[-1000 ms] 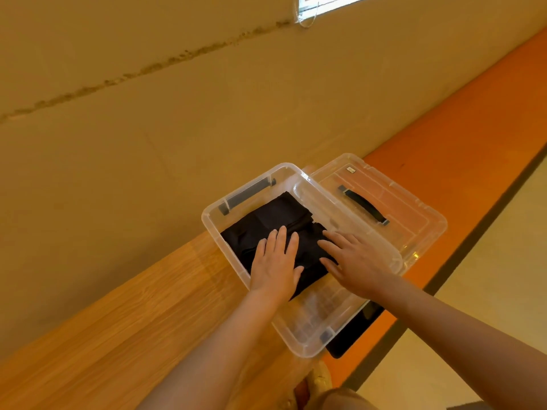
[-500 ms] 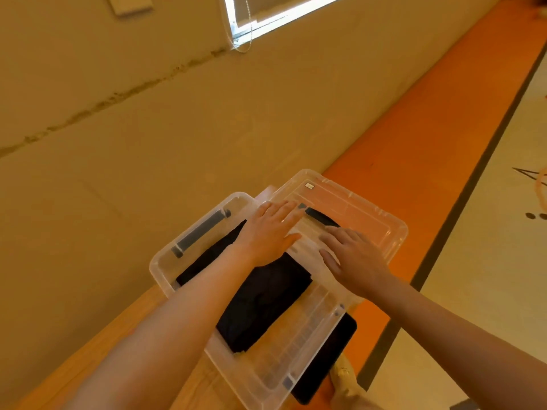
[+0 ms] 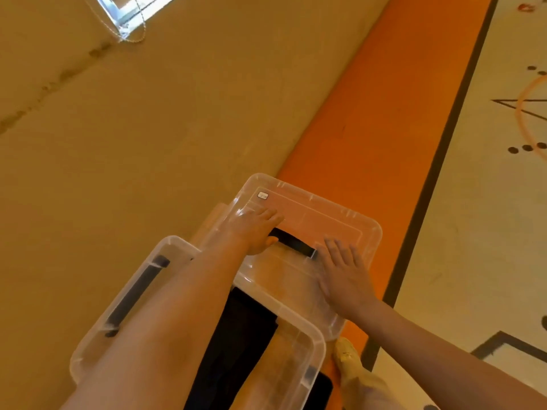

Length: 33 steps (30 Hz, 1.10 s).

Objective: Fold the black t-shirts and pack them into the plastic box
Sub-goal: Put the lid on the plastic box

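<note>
Change: I see both hands moved off the shirt [image 3: 236,335] onto the lid [image 3: 310,214].
Left hand [image 3: 254,232]: fingers flat, released.
Right hand [image 3: 344,273]: flat, released.
Box [image 3: 139,291]: long axis runs toward the lid.

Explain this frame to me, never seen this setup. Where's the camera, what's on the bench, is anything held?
No machine here: a person wears a camera on the head, looking down at their own hands. A clear plastic box sits on a wooden and orange bench, with a folded black t-shirt inside. Beyond it lies the clear lid with a black handle. The left hand rests on the lid at the handle's end; whether it grips is unclear. The right hand lies flat on the lid.
</note>
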Tool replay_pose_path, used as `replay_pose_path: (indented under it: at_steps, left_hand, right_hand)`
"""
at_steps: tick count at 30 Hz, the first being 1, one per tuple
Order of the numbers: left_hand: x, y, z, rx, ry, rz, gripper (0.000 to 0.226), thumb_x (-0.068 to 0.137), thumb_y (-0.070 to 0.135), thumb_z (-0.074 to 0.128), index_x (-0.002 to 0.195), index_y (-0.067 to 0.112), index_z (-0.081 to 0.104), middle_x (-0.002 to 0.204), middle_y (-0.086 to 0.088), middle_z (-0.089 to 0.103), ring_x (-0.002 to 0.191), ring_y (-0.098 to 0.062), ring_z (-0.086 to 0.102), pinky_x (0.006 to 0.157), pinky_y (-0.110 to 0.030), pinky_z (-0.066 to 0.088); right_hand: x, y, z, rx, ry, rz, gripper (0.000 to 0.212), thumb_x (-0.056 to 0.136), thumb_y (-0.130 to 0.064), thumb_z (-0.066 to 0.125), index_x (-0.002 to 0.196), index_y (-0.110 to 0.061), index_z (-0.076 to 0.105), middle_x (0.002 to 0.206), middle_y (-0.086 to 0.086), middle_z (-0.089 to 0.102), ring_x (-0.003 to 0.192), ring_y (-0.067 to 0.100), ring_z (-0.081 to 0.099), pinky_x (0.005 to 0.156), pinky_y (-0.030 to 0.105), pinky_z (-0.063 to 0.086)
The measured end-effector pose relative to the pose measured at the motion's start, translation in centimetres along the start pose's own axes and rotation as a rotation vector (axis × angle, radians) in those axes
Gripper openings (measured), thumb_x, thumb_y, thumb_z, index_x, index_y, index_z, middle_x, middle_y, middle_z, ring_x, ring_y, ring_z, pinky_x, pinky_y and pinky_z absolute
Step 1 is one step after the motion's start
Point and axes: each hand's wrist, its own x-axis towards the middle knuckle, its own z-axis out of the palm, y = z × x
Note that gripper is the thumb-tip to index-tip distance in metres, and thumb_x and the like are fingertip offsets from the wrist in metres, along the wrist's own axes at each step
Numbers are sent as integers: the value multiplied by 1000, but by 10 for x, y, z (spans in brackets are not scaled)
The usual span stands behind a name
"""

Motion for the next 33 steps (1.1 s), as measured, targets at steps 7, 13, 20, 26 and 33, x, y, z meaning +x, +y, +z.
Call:
replay_pose_path:
  at_steps: [7,13,20,26,33]
  left_hand:
    - [21,-5,18,-67,-30,31,64,102,39,39,155,22,7,162,3,-2,148,-20,10,114,-35,27]
    - [21,-7,24,-47,51,42,61,101,39,41,153,19,15,162,1,6,145,-19,18,109,-35,34]
    - [28,-12,35,-125,167,-29,47,100,40,43,144,26,36,151,2,33,137,-19,33,104,-37,33]
    - [20,-12,39,-242,-3,-468,99,85,74,40,150,27,-19,156,-4,-30,144,-30,-25,110,-65,-8]
    - [22,-16,50,-430,-47,-483,95,88,65,47,152,24,-10,158,-12,-22,146,-34,-16,119,-51,3]
  right_hand:
    - [-1,16,27,139,73,1,59,101,-48,22,152,-19,22,158,4,21,147,25,16,115,45,7]
    - [7,43,25,63,101,-67,54,102,-41,22,150,-19,28,157,4,27,146,24,19,114,47,14]
    - [10,70,22,-2,29,82,55,102,-43,11,142,-23,43,147,5,45,139,27,36,110,55,15]
    - [3,53,27,126,150,268,58,100,-42,18,143,-9,41,154,11,32,143,25,23,115,44,23]
    - [1,49,31,258,166,446,53,104,-33,31,152,-14,19,161,14,4,147,34,9,116,49,24]
